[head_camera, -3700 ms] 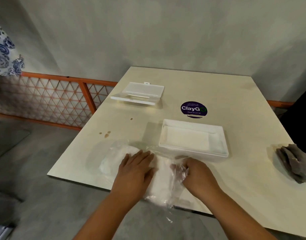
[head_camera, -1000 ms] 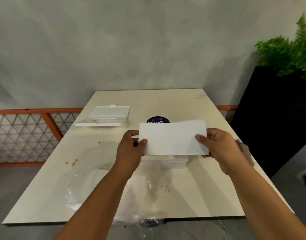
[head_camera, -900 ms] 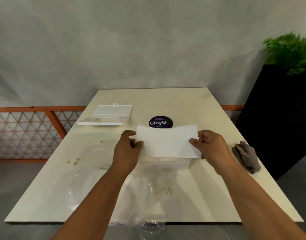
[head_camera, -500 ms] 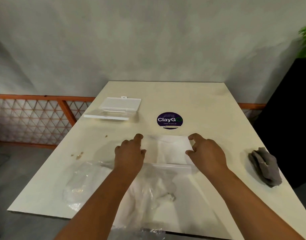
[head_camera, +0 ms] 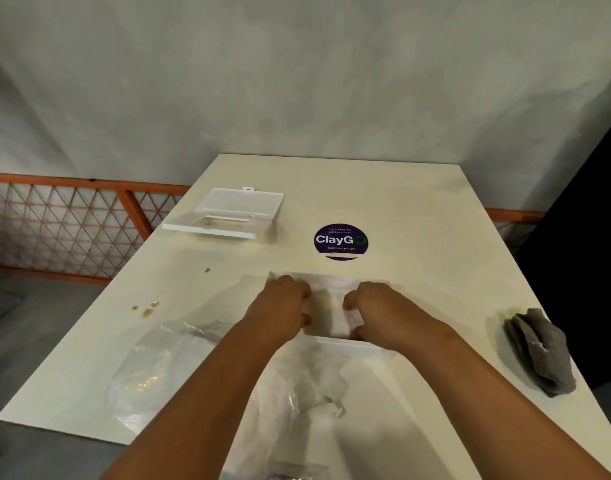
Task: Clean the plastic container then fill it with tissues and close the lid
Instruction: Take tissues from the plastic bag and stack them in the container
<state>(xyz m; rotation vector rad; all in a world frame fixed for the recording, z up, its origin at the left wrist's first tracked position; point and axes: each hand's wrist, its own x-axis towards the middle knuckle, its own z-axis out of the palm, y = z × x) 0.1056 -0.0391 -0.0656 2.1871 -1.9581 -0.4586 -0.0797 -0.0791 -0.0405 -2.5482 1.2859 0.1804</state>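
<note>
Two hands in one container, mid-bench

Your left hand (head_camera: 283, 308) and right hand (head_camera: 375, 310) press curled fingers onto the tissues (head_camera: 333, 311) inside the container (head_camera: 345, 342). One lid (head_camera: 228, 214), one cloth (head_camera: 536, 351), one wrapper (head_camera: 165, 368) lie on the bench (head_camera: 418, 209).

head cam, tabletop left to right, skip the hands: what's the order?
Brown stains → lid → ClayGo sticker → grey cloth. Left out: the container and plastic wrap, which overlap the middle span.
</note>
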